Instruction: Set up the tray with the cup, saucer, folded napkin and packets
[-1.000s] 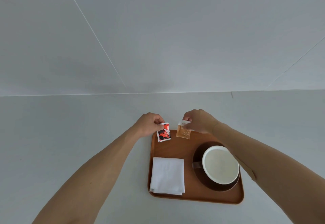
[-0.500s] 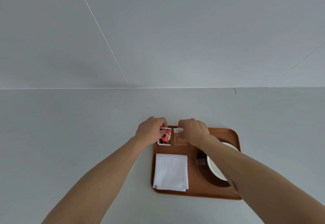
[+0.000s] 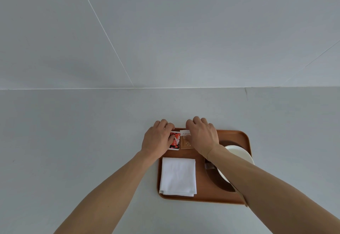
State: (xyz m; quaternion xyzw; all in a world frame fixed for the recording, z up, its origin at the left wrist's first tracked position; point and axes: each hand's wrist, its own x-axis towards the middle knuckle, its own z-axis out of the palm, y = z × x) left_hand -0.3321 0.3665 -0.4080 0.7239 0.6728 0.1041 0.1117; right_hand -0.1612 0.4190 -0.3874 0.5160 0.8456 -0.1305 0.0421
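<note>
I log one tray (image 3: 239,136) lower centre holding two packets, red (image 3: 175,142) under my left hand (image 3: 158,140), brown (image 3: 185,141) under my right hand (image 3: 202,138), long axes up-frame, grips pressing each; one napkin (image 3: 178,175), one cup (image 3: 239,157), one saucer (image 3: 219,184).

Both hands, left hand (image 3: 158,140) and right hand (image 3: 202,138), are crowding the tray's (image 3: 237,136) far left corner over two packets (image 3: 181,141). The napkin (image 3: 178,176) is filling the near left; the cup (image 3: 239,153) and right forearm are blocking the right. The counter (image 3: 73,141) all around is lying open.
</note>
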